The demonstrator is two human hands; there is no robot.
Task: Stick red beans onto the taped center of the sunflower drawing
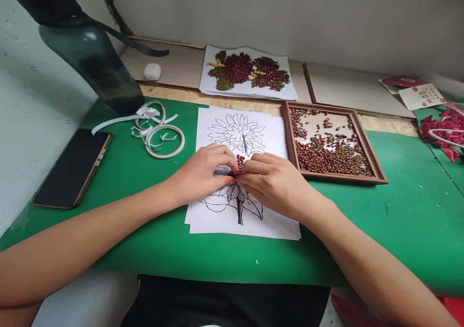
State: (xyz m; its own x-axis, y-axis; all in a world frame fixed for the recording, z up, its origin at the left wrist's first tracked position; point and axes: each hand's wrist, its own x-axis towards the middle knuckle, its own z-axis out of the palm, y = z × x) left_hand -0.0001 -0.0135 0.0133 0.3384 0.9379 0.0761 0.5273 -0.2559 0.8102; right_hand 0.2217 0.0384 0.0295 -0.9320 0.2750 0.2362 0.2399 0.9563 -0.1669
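Note:
A white sheet with a black line drawing of flowers (237, 134) lies on the green table (398, 220). A small patch of dark red beans (239, 161) covers the middle of the drawing. My left hand (203, 172) and my right hand (271, 179) both rest on the sheet, fingertips meeting at the bean patch. Both hands have their fingers curled and pressed together in a pinch; whether anything is between them is hidden. A brown wooden frame tray (362, 177) holding many red beans sits just right of the sheet.
A black phone (72, 167) lies at the left. White tape rolls and strips (159, 134) sit beside a dark green bottle (94, 61). A finished bean picture (246, 71) lies at the back. Red paper pieces (444, 131) are at the right edge.

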